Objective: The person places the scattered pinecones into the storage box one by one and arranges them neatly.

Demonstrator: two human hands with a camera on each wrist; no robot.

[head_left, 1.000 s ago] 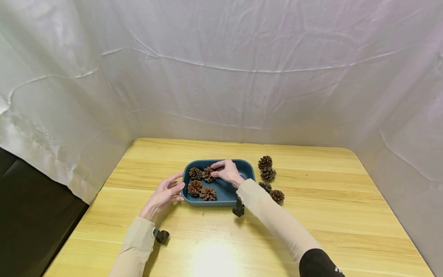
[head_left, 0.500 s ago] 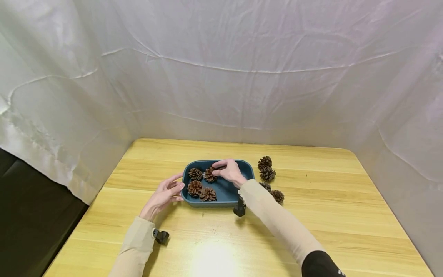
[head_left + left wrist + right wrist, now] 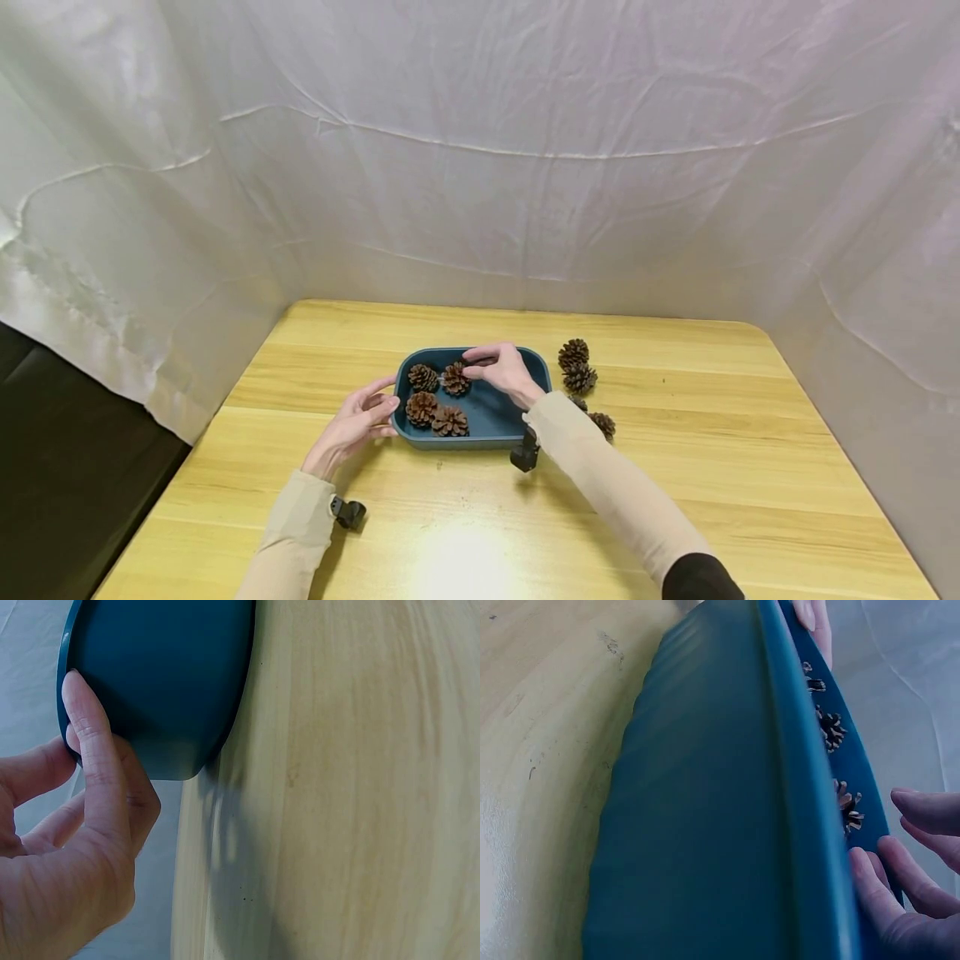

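Observation:
A dark blue rectangular tub [image 3: 480, 444] stands on the table. In its left half lie several brown pine cones, among them a back-left one [image 3: 423, 377] and two nearer ones [image 3: 422, 409]. My left hand [image 3: 362, 419] holds the tub's left end; the left wrist view shows fingertips [image 3: 81, 694] at the rim. My right hand [image 3: 504, 375] reaches over the tub with fingers spread apart, fingertips right beside another pine cone [image 3: 456, 379]. The right wrist view has a small gap between that hand [image 3: 911, 870] and the nearest pine cone [image 3: 847, 807].
To the tub's right, several more pine cones lie on the wooden table [image 3: 712, 467], such as a far pair [image 3: 574, 353] and a nearer one [image 3: 603, 426]. The right forearm partly covers one of them. A pale curtain [image 3: 525, 208] surrounds the back and sides.
My right hand has drawn slightly right, its fingers coming off the pine cone. That pine cone sits a little farther right than a second ago. The left hand stays at the tub's end.

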